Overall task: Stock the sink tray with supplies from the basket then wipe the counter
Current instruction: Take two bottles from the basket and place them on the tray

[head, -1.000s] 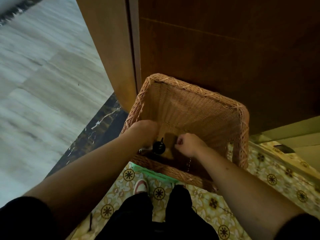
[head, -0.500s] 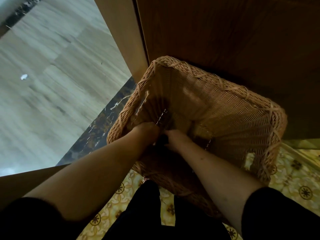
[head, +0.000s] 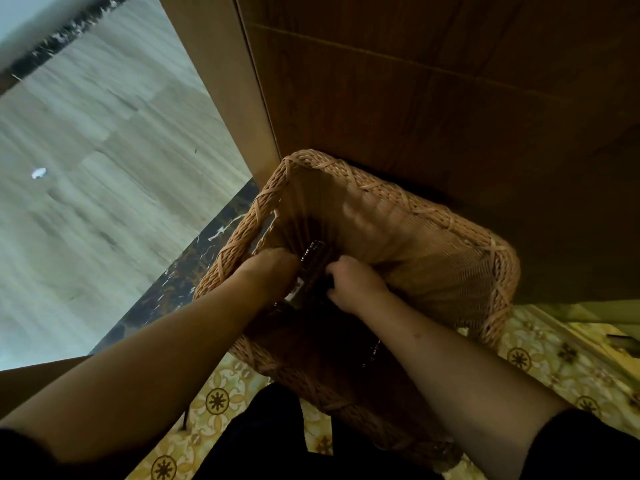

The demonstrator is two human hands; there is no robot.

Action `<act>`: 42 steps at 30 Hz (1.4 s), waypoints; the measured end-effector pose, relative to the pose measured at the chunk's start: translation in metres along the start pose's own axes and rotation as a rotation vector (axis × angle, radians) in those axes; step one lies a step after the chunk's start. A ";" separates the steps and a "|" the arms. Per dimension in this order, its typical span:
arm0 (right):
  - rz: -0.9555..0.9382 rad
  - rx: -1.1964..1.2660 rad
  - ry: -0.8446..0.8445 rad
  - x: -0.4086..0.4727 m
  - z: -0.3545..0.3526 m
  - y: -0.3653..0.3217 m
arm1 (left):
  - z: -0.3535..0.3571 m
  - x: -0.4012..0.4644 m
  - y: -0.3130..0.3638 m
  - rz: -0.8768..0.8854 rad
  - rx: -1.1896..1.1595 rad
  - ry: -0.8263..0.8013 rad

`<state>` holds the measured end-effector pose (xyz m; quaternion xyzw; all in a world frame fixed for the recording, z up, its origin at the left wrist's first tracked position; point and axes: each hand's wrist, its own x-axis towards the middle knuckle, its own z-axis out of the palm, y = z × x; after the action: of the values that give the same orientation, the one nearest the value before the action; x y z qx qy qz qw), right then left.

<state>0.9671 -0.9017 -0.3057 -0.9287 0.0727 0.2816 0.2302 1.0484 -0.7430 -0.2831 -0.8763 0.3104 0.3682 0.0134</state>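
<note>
Wicker basket (head: 433, 237) is being searched by both hands. A dark supply item (head: 311, 268) is being gripped by the left hand (head: 268, 271); just right, the right hand (head: 353, 285) is curled, its hold uncertain. Lifting out toward the unseen sink tray is being called for next.

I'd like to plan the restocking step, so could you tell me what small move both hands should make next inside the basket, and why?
Probably lift the dark items straight up out of the wicker basket. The left hand and right hand are both down at its bottom, closed around them, and nothing has cleared the rim yet. What exactly the items are is too dim to tell.
</note>
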 end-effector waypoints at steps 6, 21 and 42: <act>-0.139 -0.122 0.141 -0.038 -0.074 -0.012 | -0.041 -0.055 0.023 -0.010 -0.021 0.236; -0.640 -0.130 0.353 -0.149 -0.170 -0.124 | -0.076 -0.280 0.052 -0.334 -0.126 0.946; -1.051 -0.398 0.025 -0.420 0.108 -0.337 | 0.261 -0.679 0.075 -0.957 -0.208 0.989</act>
<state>0.6541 -0.5515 -0.0210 -0.8688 -0.4516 0.1261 0.1589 0.4770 -0.3747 -0.0142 -0.9784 -0.1772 -0.0926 -0.0527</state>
